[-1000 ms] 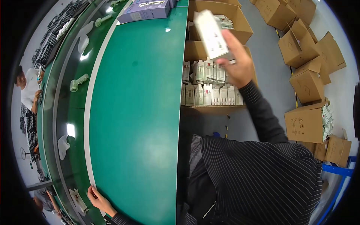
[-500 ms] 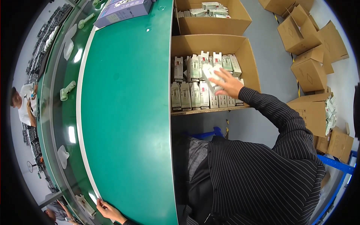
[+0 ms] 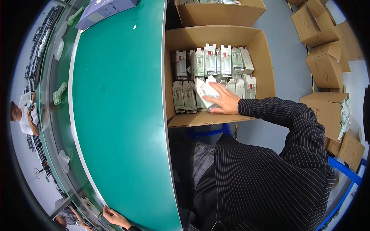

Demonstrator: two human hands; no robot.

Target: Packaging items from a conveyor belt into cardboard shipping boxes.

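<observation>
My right hand (image 3: 225, 99) is closed round a small white box (image 3: 207, 89) with raised top flaps. It is inside an open brown carton (image 3: 219, 120), by the near wall. Around it stand small white-and-green boxes (image 3: 210, 59) in two rows, many with their top flaps up. Part of the near row is hidden behind my hand and the held box. Far to the left, my left hand (image 3: 115, 218) rests at the white edge strip of the green table (image 3: 119, 115), fingers stretched out and nothing visible in them.
A second carton (image 3: 219, 14) stands beyond the first. On the table's far end lies a purple box (image 3: 106, 12). More cartons (image 3: 325, 63) line the floor at right, near a blue metal frame (image 3: 345, 169). Across the green channel, a person (image 3: 29, 115) is at work.
My right hand has moved nearer and a little left in the carton, bringing the white box down to the near row. The view has shifted slightly. My left hand stays at the table's edge.
</observation>
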